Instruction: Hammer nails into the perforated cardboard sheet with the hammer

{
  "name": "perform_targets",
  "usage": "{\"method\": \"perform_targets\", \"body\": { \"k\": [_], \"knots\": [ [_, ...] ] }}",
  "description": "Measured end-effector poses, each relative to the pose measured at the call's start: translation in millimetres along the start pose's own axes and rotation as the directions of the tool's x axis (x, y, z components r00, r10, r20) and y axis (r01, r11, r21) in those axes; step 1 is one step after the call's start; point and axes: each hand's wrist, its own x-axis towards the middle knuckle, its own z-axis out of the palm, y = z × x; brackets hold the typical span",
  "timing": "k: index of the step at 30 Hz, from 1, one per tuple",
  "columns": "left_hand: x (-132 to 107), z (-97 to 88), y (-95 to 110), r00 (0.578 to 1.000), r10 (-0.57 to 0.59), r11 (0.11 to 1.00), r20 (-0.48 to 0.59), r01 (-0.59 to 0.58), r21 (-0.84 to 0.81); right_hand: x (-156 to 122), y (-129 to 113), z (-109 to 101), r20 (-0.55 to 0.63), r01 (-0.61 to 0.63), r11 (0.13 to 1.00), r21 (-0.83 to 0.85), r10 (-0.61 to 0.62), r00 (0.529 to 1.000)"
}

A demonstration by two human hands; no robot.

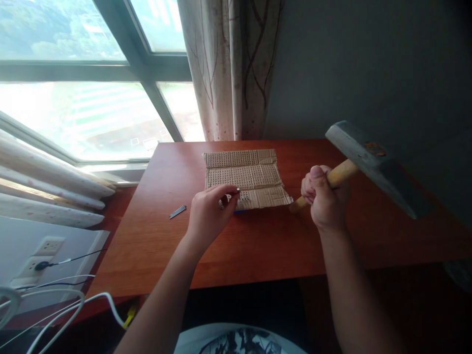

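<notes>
My right hand (326, 196) grips the wooden handle of a hammer (372, 152), its grey metal head raised above the table's right side. Over the near edge of a brown cardboard sheet (239, 174) dotted with rows of holes, my left hand (212, 209) pinches a nail (238, 190) between thumb and fingertips. Only the nail's bright head shows; the rest is hidden by the fingers. Several nail heads (245, 196) stand in the cardboard just right of those fingers. A small bunch of loose nails (177, 212) lies on the table left of my left hand.
The reddish-brown wooden table (258, 250) runs up to a window (92, 113) and a patterned curtain (221, 73). White cables (79, 297) and a wall socket (37, 260) with a black plug are at the lower left. A dark wall (350, 64) stands behind the table.
</notes>
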Motion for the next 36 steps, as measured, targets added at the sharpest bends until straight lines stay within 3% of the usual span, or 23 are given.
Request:
{"method": "perform_targets", "body": {
  "k": [30,33,36],
  "knots": [
    [-2.4,4.5,-3.7,1.0,0.008,0.999,-0.006,-0.008,0.032,0.2,-5.0,2.5,0.061,-0.029,1.0,0.001,0.029,0.998],
    [-1.9,5.5,-3.7,1.0,0.007,0.999,-0.002,-0.007,0.038,2.9,-10.0,2.7,0.144,-0.068,0.995,-0.075,0.078,0.986],
    [-1.6,6.7,-3.8,1.0,-0.009,0.999,0.004,0.009,0.041,3.5,-14.9,0.3,0.231,-0.099,0.96,-0.263,0.162,0.959]
  ]
}}
